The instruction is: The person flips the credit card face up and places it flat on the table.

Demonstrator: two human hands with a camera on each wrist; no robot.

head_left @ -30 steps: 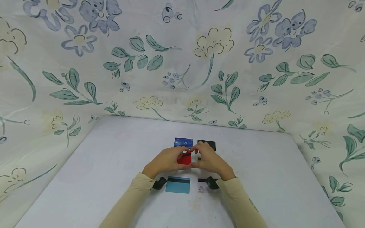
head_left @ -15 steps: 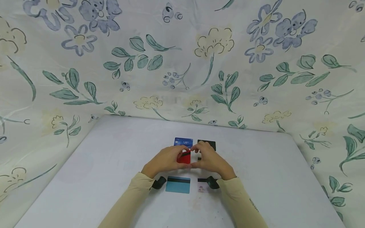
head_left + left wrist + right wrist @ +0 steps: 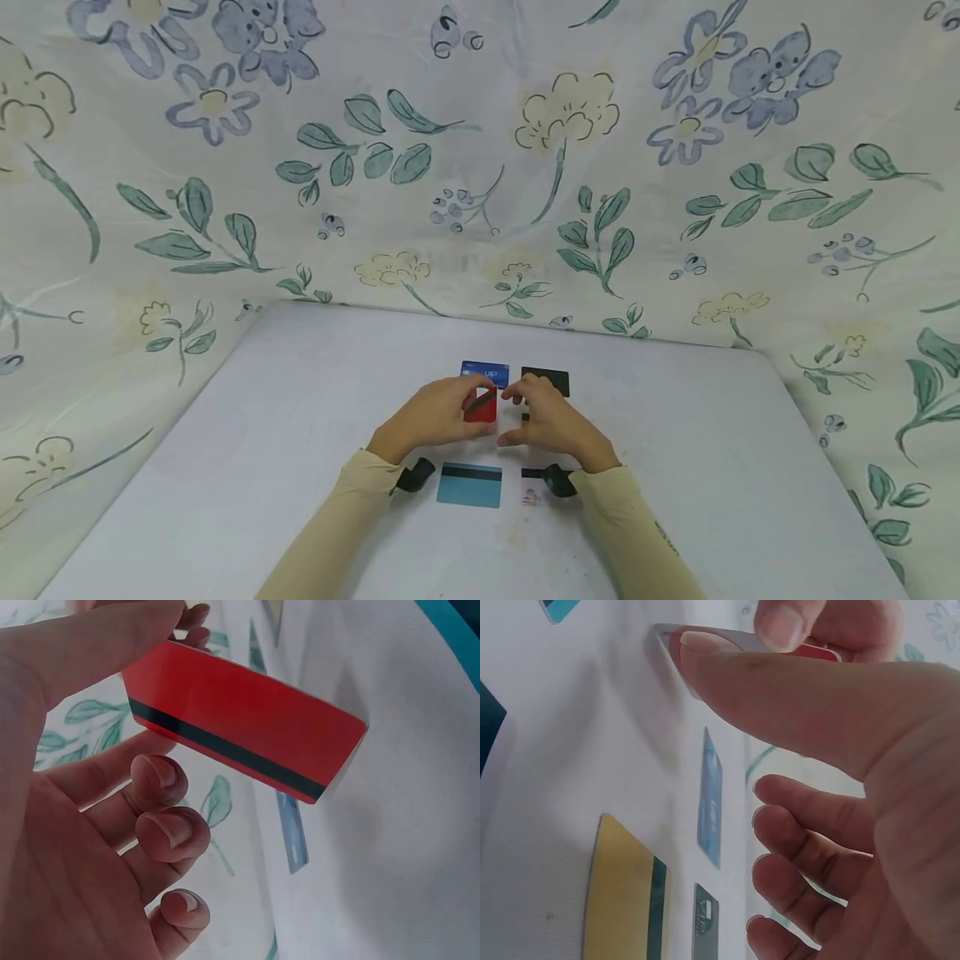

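A floral cloth (image 3: 480, 167) with blue flowers and green leaves hangs behind and beside a pale grey bench (image 3: 225, 433). Two arms in cream sleeves (image 3: 330, 533) reach onto the bench from the near edge, hands meeting at its middle.

The left hand (image 3: 431, 415) holds a red card (image 3: 481, 405) with a dark stripe, lifted off the bench and tilted; the left wrist view shows the thumb on one end of the card and the other fingers (image 3: 161, 825) loosely curled beneath it. The right hand (image 3: 551, 421) sits just beside the card, its thumb and fingers relaxed and slightly spread, holding nothing; whether a fingertip touches the card's edge cannot be told.

Other cards lie flat on the bench: a blue card (image 3: 486, 372) marked VIP and a black card (image 3: 546, 380) beyond the hands, a teal card (image 3: 469, 487) with a dark stripe nearer the person, between the wrists.
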